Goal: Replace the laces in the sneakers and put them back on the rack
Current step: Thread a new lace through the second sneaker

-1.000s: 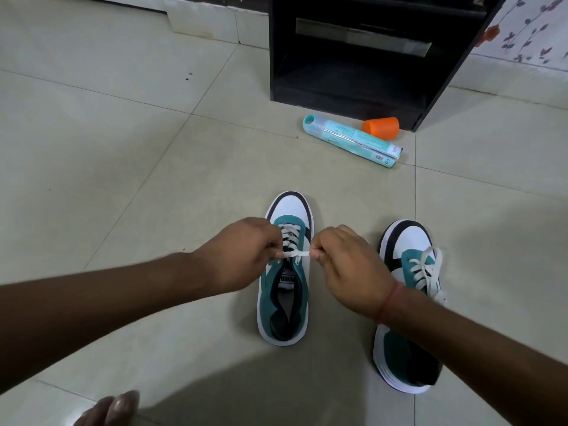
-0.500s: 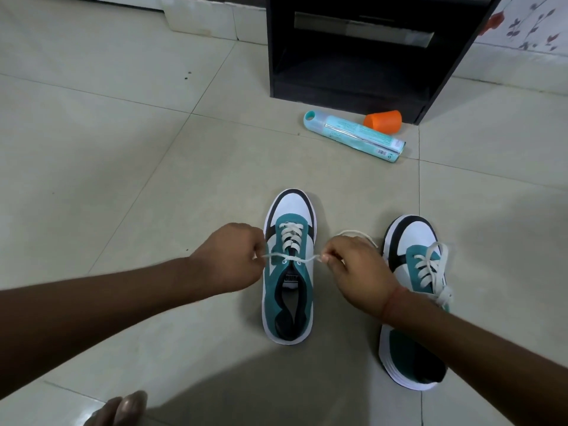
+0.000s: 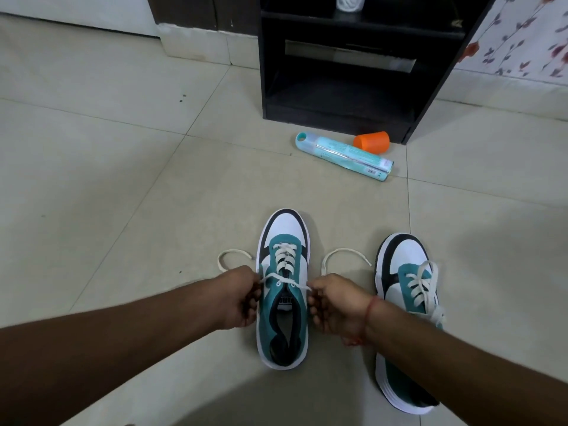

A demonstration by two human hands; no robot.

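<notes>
Hands (image 3: 242, 298) (image 3: 335, 305) pulled apart, each pinching the lace (image 3: 284, 282) taut across sneaker (image 3: 284, 302)

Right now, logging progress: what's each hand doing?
Left hand: grips the white lace.
Right hand: grips the lace's other end.

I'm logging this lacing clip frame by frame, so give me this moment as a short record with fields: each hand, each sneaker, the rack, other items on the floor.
left hand: grip on the left end of the white lace
right hand: grip on the right lace end
middle sneaker: on the floor tiles, lace pulled sideways across top eyelets
right sneaker: laced, on the floor
black rack: beyond the sneakers, bottom shelf holds no shoes
floor items: teal tube, orange cup on its side
</notes>
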